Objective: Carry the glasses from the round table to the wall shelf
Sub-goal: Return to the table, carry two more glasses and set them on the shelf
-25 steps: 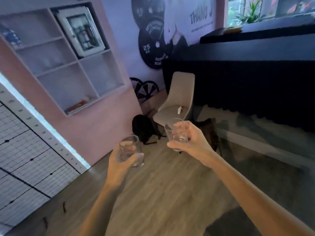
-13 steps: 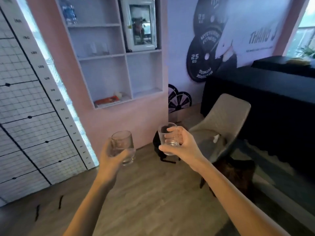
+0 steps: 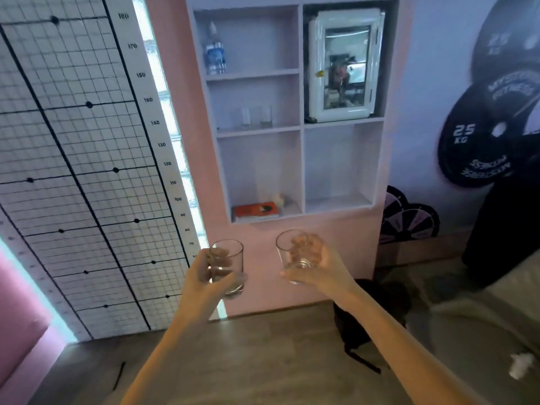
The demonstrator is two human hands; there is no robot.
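My left hand (image 3: 209, 283) grips a clear glass (image 3: 229, 263), held upright in front of the pink wall. My right hand (image 3: 317, 267) holds a second clear glass (image 3: 293, 252), tilted slightly toward me. Both are held below the white wall shelf (image 3: 301, 124), which is set into the wall straight ahead. Two more glasses (image 3: 257, 116) stand in the shelf's middle left compartment. The round table is out of view.
A water bottle (image 3: 214, 52) stands in the top left compartment, a white framed box (image 3: 343, 65) fills the top right. A red book (image 3: 255, 210) lies in the bottom left one. A black bag (image 3: 365, 311) and a beige chair (image 3: 482, 317) sit on the floor at right.
The view has swung left and closer, so the shelf now stands straight ahead and larger. Both hands still hold their glasses, raised nearer to the shelf.
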